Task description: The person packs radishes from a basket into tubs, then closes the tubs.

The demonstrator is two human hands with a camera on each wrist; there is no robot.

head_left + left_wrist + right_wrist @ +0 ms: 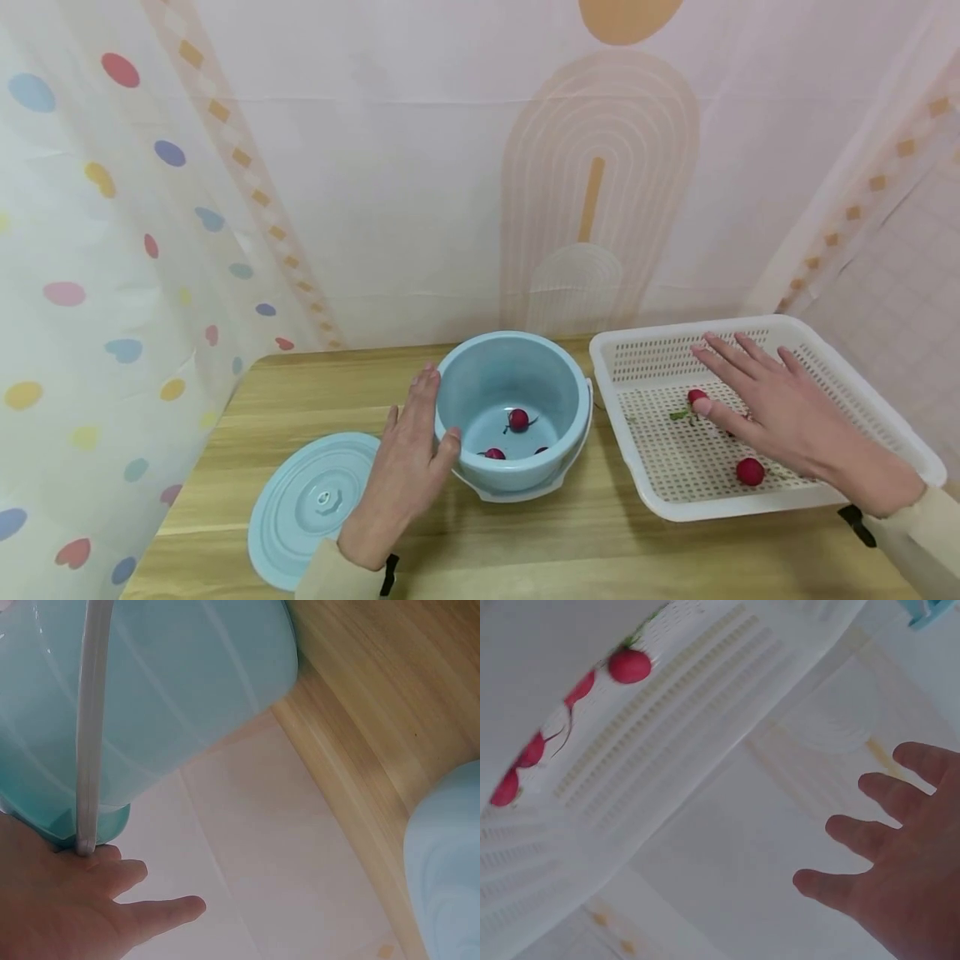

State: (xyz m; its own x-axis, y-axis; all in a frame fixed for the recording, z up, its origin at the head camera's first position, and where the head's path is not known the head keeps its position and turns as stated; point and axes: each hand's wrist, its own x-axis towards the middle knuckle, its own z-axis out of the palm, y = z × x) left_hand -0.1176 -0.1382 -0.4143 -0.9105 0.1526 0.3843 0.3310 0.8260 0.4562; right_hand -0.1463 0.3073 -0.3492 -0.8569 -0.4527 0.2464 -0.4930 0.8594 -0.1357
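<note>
A light blue bucket [501, 373] with a white handle [91, 720] stands in the middle of the table. Inside it lie several red radishes [518, 420]. My left hand [405, 462] is at the bucket's left rim, fingers extended, with the thumb by the near edge. My right hand [787, 408] hovers over the white perforated basket [735, 507], palm down and fingers spread, holding nothing. Below it, partly hidden by the hand, are more radishes [750, 472]; one has green stems. The right wrist view shows several radishes [630, 666] along the basket's floor.
A round light blue lid [288, 517] lies on the wooden table [525, 542] left of the bucket, partly behind my left forearm. A patterned curtain [390, 208] hangs along the table's back and left sides.
</note>
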